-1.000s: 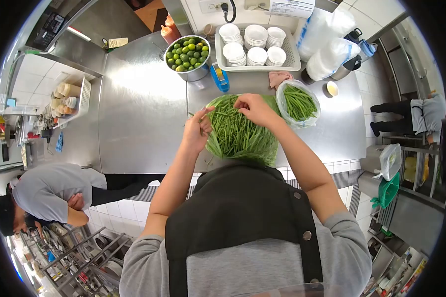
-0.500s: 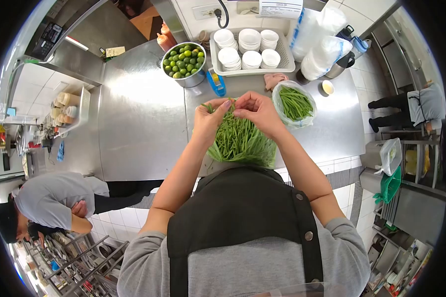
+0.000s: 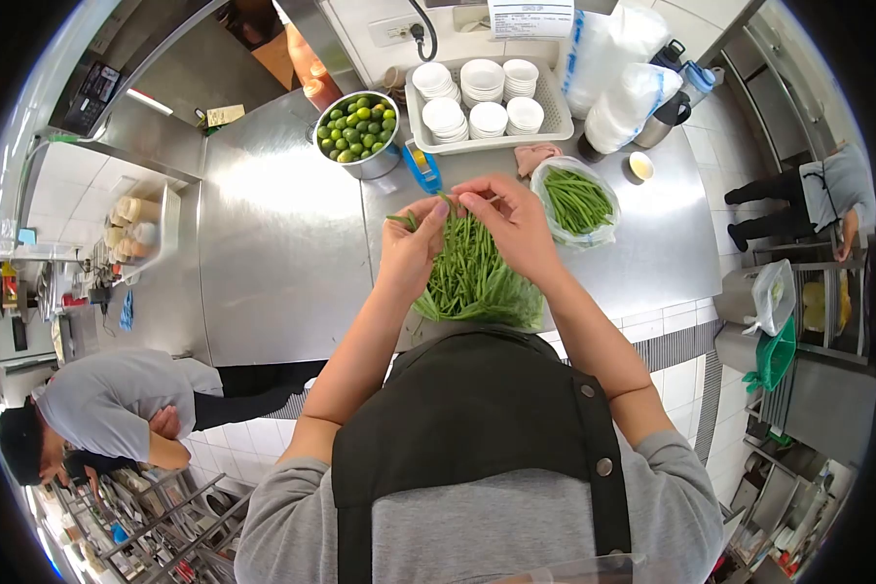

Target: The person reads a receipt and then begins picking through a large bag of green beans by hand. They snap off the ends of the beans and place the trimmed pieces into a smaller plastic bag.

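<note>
My left hand (image 3: 411,238) is closed on a green bean (image 3: 405,220), whose end sticks out to the left past my fingers. My right hand (image 3: 506,212) meets it fingertip to fingertip, pinched at the bean's other end. Below both hands lies a heap of green beans (image 3: 472,268) on an opened green plastic bag (image 3: 501,310). To the right of my right hand, more green beans (image 3: 576,201) fill a clear plastic bag (image 3: 605,234), lying roughly side by side.
Behind my hands stand a blue tape dispenser (image 3: 422,170), a metal pot of limes (image 3: 358,129) and a basket (image 3: 450,146) of stacked white cups. A pink cloth (image 3: 537,157) and a small cup (image 3: 639,167) flank the clear bag. Co-workers stand left (image 3: 117,399) and right (image 3: 837,195).
My hands stay together over the heap, with small finger movements on the bean. The view has shifted slightly. The person at right has moved an arm, and someone's arm appears behind the sauce bottles.
</note>
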A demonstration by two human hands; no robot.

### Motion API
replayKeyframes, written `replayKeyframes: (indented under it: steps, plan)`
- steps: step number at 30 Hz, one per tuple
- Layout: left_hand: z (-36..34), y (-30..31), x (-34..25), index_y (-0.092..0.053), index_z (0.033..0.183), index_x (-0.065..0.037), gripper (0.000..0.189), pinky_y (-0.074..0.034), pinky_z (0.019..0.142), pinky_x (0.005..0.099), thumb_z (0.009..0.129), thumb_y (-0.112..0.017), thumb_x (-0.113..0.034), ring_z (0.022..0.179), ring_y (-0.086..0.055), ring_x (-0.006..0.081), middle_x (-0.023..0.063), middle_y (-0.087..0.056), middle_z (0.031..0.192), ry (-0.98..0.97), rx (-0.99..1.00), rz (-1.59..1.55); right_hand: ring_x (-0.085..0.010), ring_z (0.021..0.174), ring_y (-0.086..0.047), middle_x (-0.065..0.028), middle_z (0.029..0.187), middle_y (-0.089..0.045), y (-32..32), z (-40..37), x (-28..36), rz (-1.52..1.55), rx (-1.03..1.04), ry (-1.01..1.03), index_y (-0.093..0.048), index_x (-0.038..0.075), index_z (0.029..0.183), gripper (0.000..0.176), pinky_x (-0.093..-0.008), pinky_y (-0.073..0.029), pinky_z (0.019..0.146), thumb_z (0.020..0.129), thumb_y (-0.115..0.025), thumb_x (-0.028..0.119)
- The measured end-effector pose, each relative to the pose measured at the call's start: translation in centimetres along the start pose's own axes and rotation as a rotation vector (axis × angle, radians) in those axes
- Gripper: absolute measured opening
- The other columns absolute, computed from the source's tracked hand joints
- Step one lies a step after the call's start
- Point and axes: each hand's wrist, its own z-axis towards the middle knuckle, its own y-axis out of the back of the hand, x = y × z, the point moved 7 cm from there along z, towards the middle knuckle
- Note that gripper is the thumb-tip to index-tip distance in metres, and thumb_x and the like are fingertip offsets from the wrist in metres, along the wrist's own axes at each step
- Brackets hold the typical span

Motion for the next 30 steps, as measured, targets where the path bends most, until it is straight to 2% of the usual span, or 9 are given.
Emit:
replayKeyframes:
  steps: [5, 8, 10, 13, 16, 20, 23, 28, 30]
  plan:
    - [-1.0, -0.6, -1.3, -0.071, 0.102, 0.003, 0.016, -0.028, 0.047, 0.0220, 0.093, -0.069, -0.010, 0.051, -0.038, 0.0034, -0.0045, -0.057, 0.066, -0.080, -0.110, 0.354, -0.0158, 0.066, -0.058, -0.0066, 0.079, -0.061, -0.2, 1.0, 2.2, -0.281, 0.049, 0.114, -0.067, -0.001, 0.093, 0.017, -0.0286, -0.047, 0.062, 0.086, -0.073, 0.014]
    - [-1.5, -1.0, -2.7, -0.073, 0.099, 0.002, 0.012, -0.036, 0.052, 0.0236, 0.092, -0.069, -0.007, 0.058, -0.046, 0.0060, -0.0017, -0.064, 0.072, -0.393, -0.146, 0.617, -0.0156, 0.065, -0.056, -0.0065, 0.077, -0.059, -0.7, 1.4, 1.1, -0.323, 0.094, 0.091, -0.066, -0.001, 0.090, 0.016, -0.0288, -0.046, 0.061, 0.085, -0.073, 0.013]
    - [-1.5, -0.4, -2.5, -0.073, 0.100, 0.001, 0.012, -0.040, 0.057, 0.0247, 0.091, -0.070, -0.006, 0.062, -0.050, 0.0077, 0.0000, -0.066, 0.076, -0.447, -0.119, 0.705, -0.0147, 0.065, -0.056, -0.0053, 0.077, -0.059, -0.8, 1.6, -0.1, -0.329, 0.140, 0.014, -0.066, 0.000, 0.089, 0.013, -0.0280, -0.046, 0.062, 0.087, -0.072, 0.011]
    - [-1.9, -0.4, -2.7, -0.074, 0.100, 0.002, 0.012, -0.044, 0.061, 0.0253, 0.090, -0.070, -0.006, 0.067, -0.054, 0.0095, 0.0020, -0.068, 0.078, -0.459, -0.124, 0.801, -0.0123, 0.068, -0.055, -0.0019, 0.079, -0.060, -1.6, 0.7, -5.1, 0.579, 0.247, -0.542, -0.066, 0.001, 0.088, 0.006, -0.0264, -0.047, 0.065, 0.089, -0.068, 0.006]
    - [-1.5, 0.9, -2.1, -0.073, 0.102, 0.002, 0.015, -0.041, 0.058, 0.0235, 0.092, -0.070, -0.009, 0.063, -0.052, 0.0083, 0.0031, -0.068, 0.082, -0.279, -0.164, 0.562, -0.0095, 0.075, -0.055, 0.0004, 0.087, -0.061, -1.5, -0.4, -7.1, 0.877, 0.286, -0.665, -0.066, -0.001, 0.095, 0.006, -0.0240, -0.047, 0.070, 0.090, -0.066, 0.003]
    - [-0.2, 2.5, -1.1, -0.069, 0.108, 0.003, 0.021, -0.029, 0.049, 0.0204, 0.095, -0.067, -0.014, 0.054, -0.038, 0.0021, 0.0034, -0.068, 0.091, -0.042, -0.119, -0.277, -0.0085, 0.085, -0.058, -0.0041, 0.101, -0.067, -0.3, -2.3, -9.4, 0.227, 0.283, -0.497, -0.067, -0.002, 0.118, 0.030, -0.0230, -0.048, 0.078, 0.089, -0.069, 0.006]
    - [0.3, 2.7, -1.5, -0.066, 0.112, 0.001, 0.023, -0.021, 0.046, 0.0194, 0.097, -0.065, -0.016, 0.051, -0.030, -0.0004, 0.0037, -0.067, 0.098, -0.116, -0.131, -0.287, -0.0093, 0.085, -0.061, -0.0044, 0.098, -0.070, -2.1, -3.3, -5.9, 0.028, 0.326, -0.413, -0.069, 0.001, 0.116, 0.032, -0.0259, -0.050, 0.080, 0.087, -0.073, 0.013]
    - [-0.1, 2.1, -2.1, -0.066, 0.112, 0.001, 0.022, -0.022, 0.046, 0.0205, 0.097, -0.064, -0.014, 0.054, -0.031, -0.0007, 0.0013, -0.065, 0.094, -0.241, -0.248, -0.106, -0.0111, 0.071, -0.062, -0.0072, 0.078, -0.069, -4.6, -3.0, -2.4, -0.132, 0.186, -0.299, -0.070, -0.002, 0.088, 0.021, -0.0274, -0.050, 0.066, 0.086, -0.077, 0.018]
    - [-0.1, 2.1, -2.2, -0.066, 0.111, 0.001, 0.020, -0.023, 0.047, 0.0207, 0.097, -0.064, -0.014, 0.054, -0.031, -0.0011, 0.0003, -0.064, 0.091, -0.278, -0.281, -0.083, -0.0093, 0.072, -0.061, -0.0056, 0.080, -0.068, -5.1, -2.6, -3.1, -0.156, 0.152, -0.244, -0.070, -0.001, 0.090, 0.016, -0.0263, -0.049, 0.066, 0.087, -0.074, 0.013]
